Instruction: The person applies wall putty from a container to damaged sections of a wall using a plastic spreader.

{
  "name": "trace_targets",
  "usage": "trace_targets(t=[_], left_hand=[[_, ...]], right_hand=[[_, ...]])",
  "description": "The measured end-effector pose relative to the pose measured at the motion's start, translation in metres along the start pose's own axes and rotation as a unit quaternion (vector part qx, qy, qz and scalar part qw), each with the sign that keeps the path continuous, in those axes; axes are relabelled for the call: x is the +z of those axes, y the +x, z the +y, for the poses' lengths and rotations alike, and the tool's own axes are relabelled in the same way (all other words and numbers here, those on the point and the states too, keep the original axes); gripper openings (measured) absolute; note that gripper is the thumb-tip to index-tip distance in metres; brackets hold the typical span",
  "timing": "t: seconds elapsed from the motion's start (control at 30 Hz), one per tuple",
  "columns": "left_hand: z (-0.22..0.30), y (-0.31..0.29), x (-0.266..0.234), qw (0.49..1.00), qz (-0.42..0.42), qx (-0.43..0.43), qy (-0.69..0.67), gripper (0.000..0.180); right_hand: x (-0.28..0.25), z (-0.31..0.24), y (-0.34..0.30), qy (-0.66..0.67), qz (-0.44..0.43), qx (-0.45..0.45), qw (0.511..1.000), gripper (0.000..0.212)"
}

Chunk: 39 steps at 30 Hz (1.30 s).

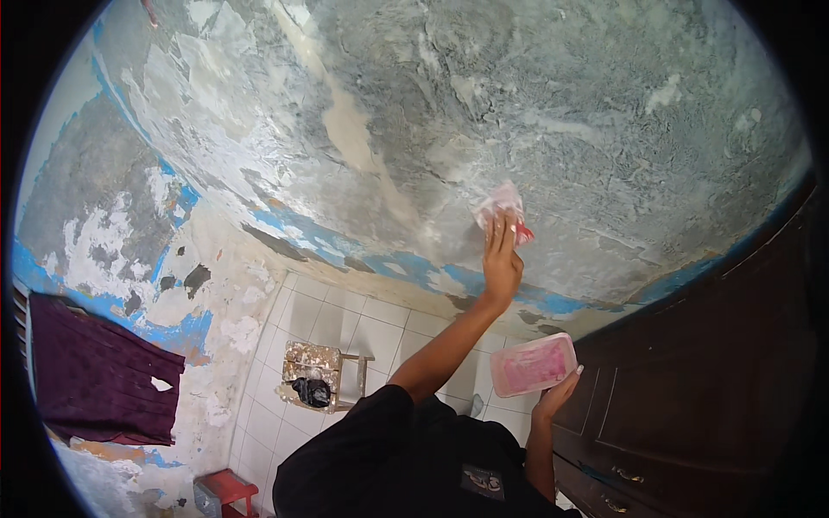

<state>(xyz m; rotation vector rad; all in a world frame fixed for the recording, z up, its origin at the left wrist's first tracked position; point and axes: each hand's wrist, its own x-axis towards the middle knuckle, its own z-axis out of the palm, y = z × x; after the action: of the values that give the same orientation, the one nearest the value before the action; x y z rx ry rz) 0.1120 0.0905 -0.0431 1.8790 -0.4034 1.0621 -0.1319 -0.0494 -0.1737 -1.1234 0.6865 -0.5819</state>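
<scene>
My left hand [501,249] reaches up and presses a crumpled white-and-red sheet [498,201] against the patchy grey wall [570,147]. Whether this sheet is cloth or plastic I cannot tell. Its fingers lie stretched over the lower part of the sheet, with pale smears on their tips. Lower and to the right, my right hand [560,395] grips a pale rectangular plastic tub [533,366] by its near right corner. Pinkish residue coats the tub's inside, and it is tilted toward me. Most of the right hand's fingers are hidden beneath it.
A spattered wooden stool [300,354] with a black plastic bag [311,393] stands on the white tiled floor [380,319]. A red stool [226,492] is at lower left, below a dark purple curtain [104,371]. Dark wooden furniture [682,380] stands close on the right.
</scene>
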Motion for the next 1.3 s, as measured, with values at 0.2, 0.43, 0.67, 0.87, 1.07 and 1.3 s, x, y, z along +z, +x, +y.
trace_targets(t=[0.2,0.43,0.67,0.87,1.07,1.3], left_hand=[[-0.009,0.021,-0.019,0.998,0.007,0.049,-0.032,0.075],[-0.033,-0.007,0.023,0.984,-0.082,0.073,0.138,0.079],[-0.013,-0.034,-0.020,0.994,0.017,-0.071,-0.087,0.078],[-0.005,0.056,-0.018,0.984,0.149,-0.078,-0.048,0.077],[0.030,0.013,0.020,0.998,-0.052,0.016,0.028,0.083],[0.018,0.046,-0.027,0.998,0.001,0.059,0.026,0.082]], right_hand=[[-0.010,-0.004,-0.005,0.001,0.053,-0.018,0.998,0.068],[-0.033,-0.001,-0.005,-0.002,0.093,0.001,0.996,0.071],[-0.039,-0.005,-0.002,-0.007,0.071,-0.002,0.997,0.071],[-0.033,-0.003,-0.004,-0.014,0.058,-0.011,0.998,0.071],[-0.017,-0.014,-0.014,-0.026,0.040,0.005,0.999,0.069],[-0.041,0.011,-0.002,-0.032,0.065,-0.035,0.997,0.075]])
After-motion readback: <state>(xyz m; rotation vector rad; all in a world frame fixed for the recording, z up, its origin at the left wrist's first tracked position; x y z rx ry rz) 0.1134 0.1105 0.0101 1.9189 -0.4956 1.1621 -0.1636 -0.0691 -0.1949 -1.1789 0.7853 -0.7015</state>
